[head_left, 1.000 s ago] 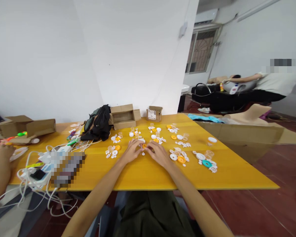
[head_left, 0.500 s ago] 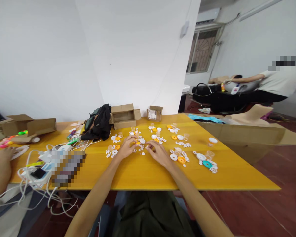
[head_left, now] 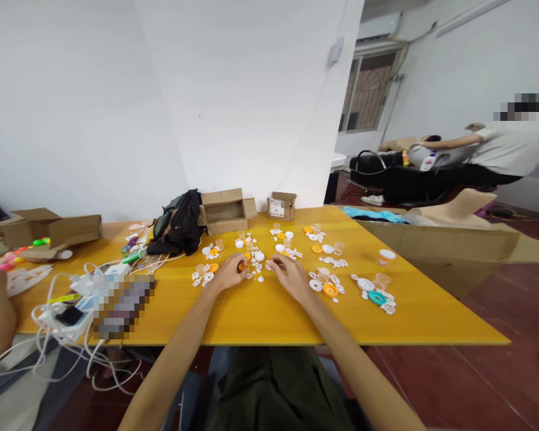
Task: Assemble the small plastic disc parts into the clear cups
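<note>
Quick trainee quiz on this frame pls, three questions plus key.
1. True or false: the teal disc lies to the right of the right hand.
2. Multiple choice: what colour is the part held in the left hand? A) teal B) orange C) white
3. Open: along the wall, what stands between the black bag and the small labelled box?

Key: 1. True. 2. B. 3. An open cardboard box.

I've got a round white plastic disc (head_left: 259, 256) on the yellow wooden surface (head_left: 269, 326); round teal plastic disc (head_left: 376, 298) right, brown cardboard box (head_left: 281, 208) behind.
</note>
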The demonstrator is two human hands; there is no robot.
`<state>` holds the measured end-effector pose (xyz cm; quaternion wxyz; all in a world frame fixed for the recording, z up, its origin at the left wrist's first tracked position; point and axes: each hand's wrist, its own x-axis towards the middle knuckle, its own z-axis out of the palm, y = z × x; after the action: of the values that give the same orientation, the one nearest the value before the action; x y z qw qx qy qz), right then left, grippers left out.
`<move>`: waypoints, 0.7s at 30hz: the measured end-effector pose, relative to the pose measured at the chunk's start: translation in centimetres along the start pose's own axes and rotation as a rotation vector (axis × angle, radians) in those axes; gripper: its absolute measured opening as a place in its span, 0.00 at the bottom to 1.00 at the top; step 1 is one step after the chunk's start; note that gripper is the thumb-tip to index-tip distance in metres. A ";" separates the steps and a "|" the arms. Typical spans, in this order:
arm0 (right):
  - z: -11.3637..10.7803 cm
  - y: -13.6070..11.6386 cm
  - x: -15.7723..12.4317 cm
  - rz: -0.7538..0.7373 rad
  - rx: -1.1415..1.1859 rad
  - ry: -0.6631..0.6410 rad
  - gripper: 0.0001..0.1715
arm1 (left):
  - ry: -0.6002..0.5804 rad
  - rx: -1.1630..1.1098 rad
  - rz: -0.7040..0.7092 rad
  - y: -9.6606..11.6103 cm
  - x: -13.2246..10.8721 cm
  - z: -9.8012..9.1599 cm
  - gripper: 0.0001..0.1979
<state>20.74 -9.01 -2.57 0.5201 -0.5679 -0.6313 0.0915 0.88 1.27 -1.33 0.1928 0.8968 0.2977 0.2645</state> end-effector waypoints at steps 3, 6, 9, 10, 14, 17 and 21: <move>-0.1 -0.1 0.0 0.018 0.064 0.030 0.15 | -0.001 -0.032 0.006 0.2 -0.1 -0.1 0.06; 0.0 -0.1 -0.1 0.030 0.090 0.015 0.14 | 0.012 -0.051 0.043 0.6 -0.2 -0.3 0.09; 0.2 -0.1 -0.2 0.014 0.082 -0.017 0.12 | -0.005 -0.062 0.121 1.3 -0.2 -0.2 0.07; 0.3 0.0 -0.2 0.001 0.076 -0.026 0.12 | -0.020 -0.059 0.150 1.5 -0.2 -0.1 0.06; 0.5 0.2 -0.1 -0.029 0.069 -0.044 0.09 | -0.077 -0.007 0.193 2.5 -0.3 0.9 0.03; 0.4 0.1 -0.1 -0.043 0.074 -0.069 0.10 | -0.086 0.028 0.173 3.0 -0.2 1.7 0.02; 0.3 0.1 -0.1 -0.078 0.037 -0.098 0.10 | -0.061 0.022 0.163 3.3 0.0 2.3 0.05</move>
<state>20.51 -8.95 -2.85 0.5022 -0.5278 -0.6761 0.1107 3.65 -1.65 -1.43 0.1698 0.9277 0.2205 0.2488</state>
